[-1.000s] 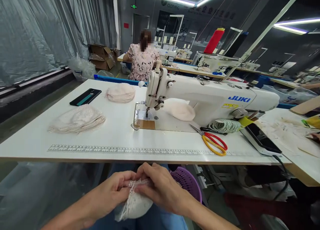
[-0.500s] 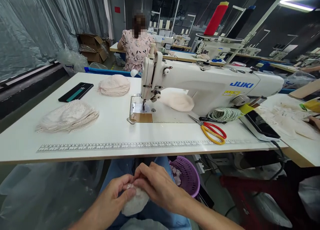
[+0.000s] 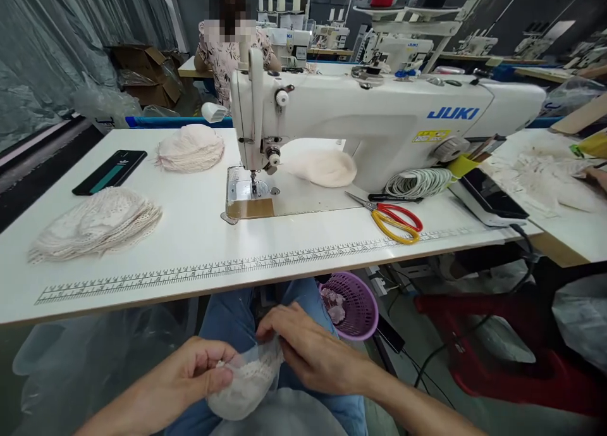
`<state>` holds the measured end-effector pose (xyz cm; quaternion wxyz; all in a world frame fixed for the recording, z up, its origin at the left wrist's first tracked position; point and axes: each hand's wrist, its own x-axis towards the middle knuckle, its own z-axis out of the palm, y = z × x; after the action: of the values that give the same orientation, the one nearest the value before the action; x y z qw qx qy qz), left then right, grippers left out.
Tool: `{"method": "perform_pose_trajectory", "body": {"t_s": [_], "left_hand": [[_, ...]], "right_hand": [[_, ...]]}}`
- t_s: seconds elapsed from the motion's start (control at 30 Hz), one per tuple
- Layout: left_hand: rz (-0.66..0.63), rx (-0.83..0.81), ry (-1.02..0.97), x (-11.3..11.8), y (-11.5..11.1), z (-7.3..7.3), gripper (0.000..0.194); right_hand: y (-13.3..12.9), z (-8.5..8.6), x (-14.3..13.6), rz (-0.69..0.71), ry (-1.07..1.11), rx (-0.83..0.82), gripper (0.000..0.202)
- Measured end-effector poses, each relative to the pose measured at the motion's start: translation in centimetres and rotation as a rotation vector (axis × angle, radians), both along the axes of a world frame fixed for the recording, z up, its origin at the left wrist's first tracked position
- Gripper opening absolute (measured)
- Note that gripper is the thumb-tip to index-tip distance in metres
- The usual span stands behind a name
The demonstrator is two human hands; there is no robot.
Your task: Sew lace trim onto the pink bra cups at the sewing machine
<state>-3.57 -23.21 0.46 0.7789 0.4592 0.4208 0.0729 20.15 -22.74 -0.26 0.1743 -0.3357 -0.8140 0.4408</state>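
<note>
In the head view, take the white lace-edged fabric cup (image 3: 244, 393) as the clock's centre: it is held over the blue jeans (image 3: 230, 319), below the table's front edge. At 9 o'clock the left hand (image 3: 192, 374) pinches its left side between thumb and fingers; at 2 o'clock the right hand (image 3: 320, 354) is closed on its upper right edge, the 2 hands apart. Farther out at 2, a purple basket (image 3: 366, 306) holds pale scraps (image 3: 336, 308). On the white table (image 3: 190, 246), 1 lace-trimmed stack (image 3: 99, 224) lies at 10 o'clock and 1 pale fabric stack (image 3: 190, 149) between 11 and 12; a JUKI sewing machine (image 3: 374, 107) stands at 1, scissors (image 3: 392, 224) between 1 and 2.
</note>
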Motion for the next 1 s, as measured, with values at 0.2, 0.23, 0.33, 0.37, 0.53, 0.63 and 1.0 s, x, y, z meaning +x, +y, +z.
{"method": "perform_pose_trajectory", "body": {"t_s": [0.2,0.23,0.33,0.37,0.53,0.63,1.0], "left_hand": [[-0.07,0.028,0.062,-0.3,0.2,0.1,0.044],[-0.076,0.028,0.061,-0.5,0.3,0.2,0.044],[-0.074,0.051,0.096,-1.1,0.3,0.5,0.043],[-0.072,0.064,0.116,-1.3,0.3,0.5,0.042],[-0.092,0.014,0.144,-1.0,0.0,0.0,0.033],[-0.091,0.004,0.181,0.1,0.1,-0.8,0.026],[-0.05,-0.008,0.198,0.0,0.6,-1.8,0.031]], "right_hand": [[1.2,-0.6,-0.6,0.221,0.135,-0.028,0.043],[1.3,-1.0,-0.7,0.213,0.11,-0.009,0.033],[1.2,-2.0,-0.6,0.183,0.057,0.012,0.015],[1.1,-2.2,-0.5,0.183,0.066,0.0,0.012],[1.0,-2.4,-0.4,0.204,0.102,-0.056,0.007],[1.7,-2.7,-0.5,0.268,0.112,-0.142,0.007],[1.6,-3.3,0.5,0.273,0.058,-0.283,0.024]]}}
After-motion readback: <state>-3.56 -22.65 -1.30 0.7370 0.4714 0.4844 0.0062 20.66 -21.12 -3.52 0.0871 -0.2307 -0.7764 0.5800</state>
